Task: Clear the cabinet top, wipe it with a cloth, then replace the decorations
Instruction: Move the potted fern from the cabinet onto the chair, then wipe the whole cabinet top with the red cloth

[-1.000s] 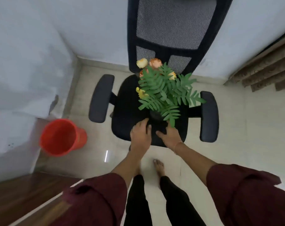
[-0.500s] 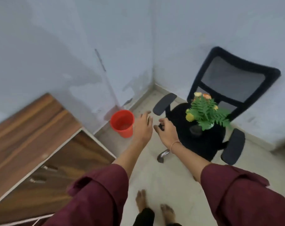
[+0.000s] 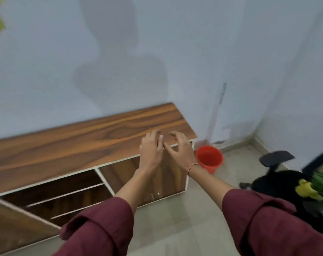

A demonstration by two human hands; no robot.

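Left grip (image 3: 151, 150) & right grip (image 3: 181, 152) have swung away from the chair (image 3: 276, 183) to the cabinet's R end. The red bucket (image 3: 209, 159), L of them 0.5 s ago, is now on their R. Nearest are the maroon sleeves (image 3: 97, 235), w/ forearms out. Both grips sit close together, fingers loosely bent, released, nothing held; contact w/ the wood can't be told. Cabinet door (image 3: 171, 180) is below them, open compartment (image 3: 64, 193) w/ shelves down-L. Cabinet top (image 3: 64, 145) runs L from the grips. Bucket stands on the floor (image 3: 184, 218) just R of right grip. Far R & blurred, the flower decoration (image 3: 321, 183) sits on the chair seat, well apart from both. Wall (image 3: 157, 52) lies beyond.
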